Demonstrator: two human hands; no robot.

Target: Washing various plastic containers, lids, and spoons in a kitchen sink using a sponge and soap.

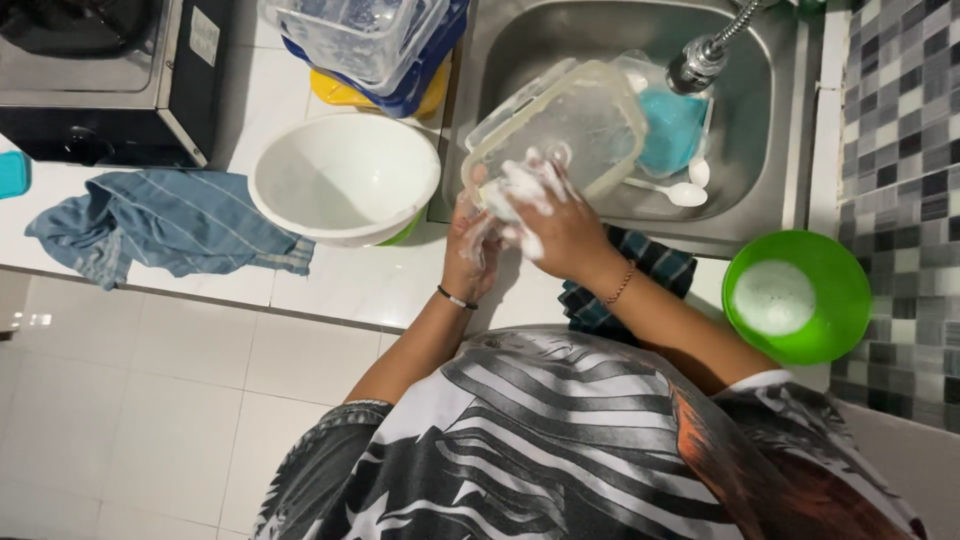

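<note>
The fingers (548,192) of the right hand (562,228) are curled and thick with white foam, pressed against the near corner of a clear plastic container (560,128); whatever they may be clutching under the suds cannot be made out. The left hand (472,245) sits just beside it, also soapy, its fingers closed around the container's near edge from below and holding it. A thin dark band circles the left wrist, a beaded bracelet the right.

The container is tilted up over the front rim of the steel sink (780,120), its open side facing the camera, half over the basin and half over the desk (350,285) edge. Behind it in the basin lie a blue-tinted clear lid (675,125) and a white spoon (675,192), under the tap head (700,60).

Left of the hands a white bowl (345,178) stands on the white tiled desk (a green rim peeks out beneath it). Beyond it lies a crumpled blue towel (165,222), and behind the bowl a stack of plastic containers (365,40). To the right of the sink a green bowl (795,295) holds foamy white liquid. A dark checked cloth (650,265) lies under the right forearm.
</note>
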